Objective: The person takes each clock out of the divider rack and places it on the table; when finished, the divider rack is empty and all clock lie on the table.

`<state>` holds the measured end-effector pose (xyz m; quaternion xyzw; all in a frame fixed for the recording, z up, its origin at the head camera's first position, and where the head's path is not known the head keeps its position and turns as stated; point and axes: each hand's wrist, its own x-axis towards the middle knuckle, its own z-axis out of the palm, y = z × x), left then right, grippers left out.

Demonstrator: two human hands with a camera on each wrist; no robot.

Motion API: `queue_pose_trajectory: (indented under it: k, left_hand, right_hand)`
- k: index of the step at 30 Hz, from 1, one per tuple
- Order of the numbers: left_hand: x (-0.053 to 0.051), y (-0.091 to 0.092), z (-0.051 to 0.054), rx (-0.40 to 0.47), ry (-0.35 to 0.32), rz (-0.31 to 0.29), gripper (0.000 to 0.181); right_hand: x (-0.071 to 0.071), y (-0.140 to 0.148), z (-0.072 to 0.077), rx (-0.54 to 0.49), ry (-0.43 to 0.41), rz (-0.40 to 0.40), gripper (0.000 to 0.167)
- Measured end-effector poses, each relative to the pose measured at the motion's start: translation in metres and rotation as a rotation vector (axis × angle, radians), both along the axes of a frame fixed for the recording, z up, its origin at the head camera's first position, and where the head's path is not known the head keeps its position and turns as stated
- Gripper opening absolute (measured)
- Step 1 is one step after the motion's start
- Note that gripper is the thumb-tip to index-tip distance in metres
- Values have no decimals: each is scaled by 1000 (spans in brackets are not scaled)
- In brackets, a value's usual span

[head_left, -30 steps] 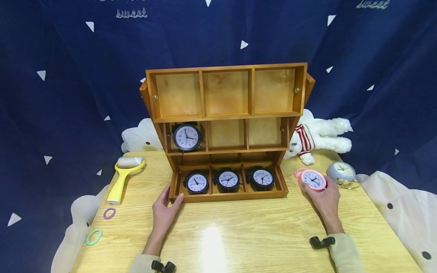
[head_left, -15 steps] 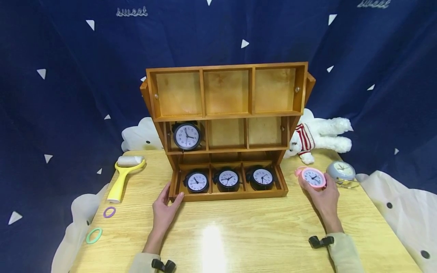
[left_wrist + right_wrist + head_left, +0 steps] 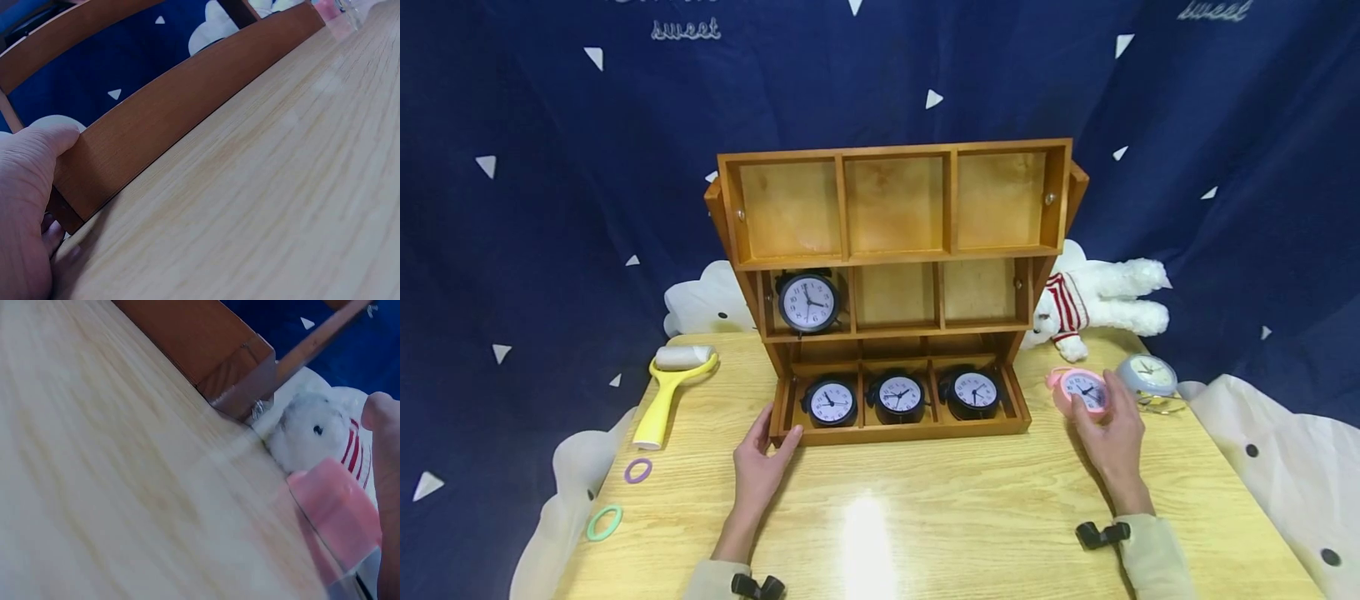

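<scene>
My left hand (image 3: 758,468) holds the lower left corner of a three-tier wooden display shelf (image 3: 902,432). Its thumb lies on the front board and its fingers go round the side, partly hidden in the left wrist view. On the right, a pink alarm clock (image 3: 1082,387) stands on the table, its dial tilted up. My right hand (image 3: 1116,446) is loosely spread around it, thumb in front of the dial. The right wrist view shows the thumb apart from the pink clock (image 3: 334,509). Several black alarm clocks, one (image 3: 808,302) in the middle tier, occupy the shelf.
A pale blue clock (image 3: 1150,374) and eyeglasses (image 3: 1161,405) lie right of the pink clock. Behind them is a white plush toy (image 3: 1101,300) in a striped top. At left are a yellow-handled lint roller (image 3: 658,408), a purple ring (image 3: 637,471) and a green ring (image 3: 604,523).
My right hand has loosened from the pink clock, its thumb and fingers shifting in front of the dial while the clock stays in place. The left hand has not moved.
</scene>
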<state>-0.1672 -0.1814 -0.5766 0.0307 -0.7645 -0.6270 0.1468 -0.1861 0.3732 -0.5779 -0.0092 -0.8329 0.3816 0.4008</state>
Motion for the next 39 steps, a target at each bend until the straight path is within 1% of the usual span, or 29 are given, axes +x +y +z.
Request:
queue_pose_trajectory:
  k: [3, 6, 8, 10, 13, 16, 19, 22, 26, 29, 32, 35, 39]
  left_hand:
    - [5, 3, 13, -6, -3, -1, 70]
    - [10, 7, 28, -8, 2, -4, 69]
    - [11, 8, 32, -5, 19, -4, 68]
    - [12, 8, 32, 3, 23, -2, 67]
    - [12, 7, 32, 5, 25, 2, 67]
    - [12, 8, 32, 11, 18, -2, 68]
    - [11, 8, 31, 18, 10, -5, 68]
    - [11, 8, 30, 24, 13, -4, 68]
    - [11, 7, 29, 19, 16, -9, 69]
    - [12, 7, 29, 17, 14, -12, 69]
    - [13, 8, 30, 15, 13, -6, 68]
    - [14, 9, 33, 9, 21, 2, 66]
    - [13, 9, 34, -3, 32, 2, 66]
  right_hand:
    - [0, -8, 3, 25, 95, 41, 64]
    - [0, -21, 9, 33, 165, 99, 59]
    - [-1, -32, 12, 29, 182, 145, 58]
    - [0, -42, 14, 23, 172, 194, 55]
    - [-1, -54, 14, 7, 117, 254, 57]
    - [-1, -63, 13, -8, 64, 279, 60]
    - [0, -70, 13, -3, 23, 283, 61]
    - [1, -78, 15, -13, -16, 334, 65]
    - [2, -88, 17, 0, -94, 384, 71]
    - [2, -92, 19, 39, -152, 363, 73]
    - [0, -94, 24, 74, -211, 344, 73]
    - [-2, -96, 31, 100, -290, 359, 76]
    - [-6, -101, 41, 186, -396, 373, 87]
